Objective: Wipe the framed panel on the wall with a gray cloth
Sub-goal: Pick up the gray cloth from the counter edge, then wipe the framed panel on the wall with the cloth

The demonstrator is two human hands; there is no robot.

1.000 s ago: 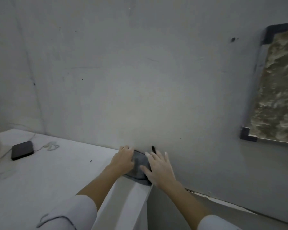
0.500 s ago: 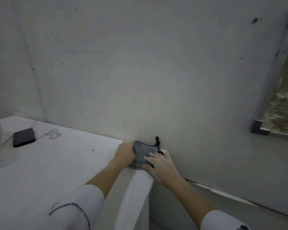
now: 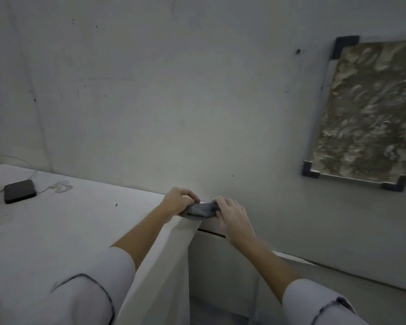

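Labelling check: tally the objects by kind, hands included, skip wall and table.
hands: 2, left hand, right hand
gray cloth: 1
framed panel: 1
black box: 1
white cable: 1
total: 6

From where I stand, no words, numbers, brands or signs can be read anywhere. The framed panel (image 3: 366,113) on the wall (image 3: 174,90) shows only a rough, mottled brown surface between dark corner pieces, and the marks on the wall are just specks and scuffs. The small black box (image 3: 19,191) on the counter (image 3: 80,219) and the gray cloth (image 3: 201,208) look plain, though both are too blurred to show fine print.
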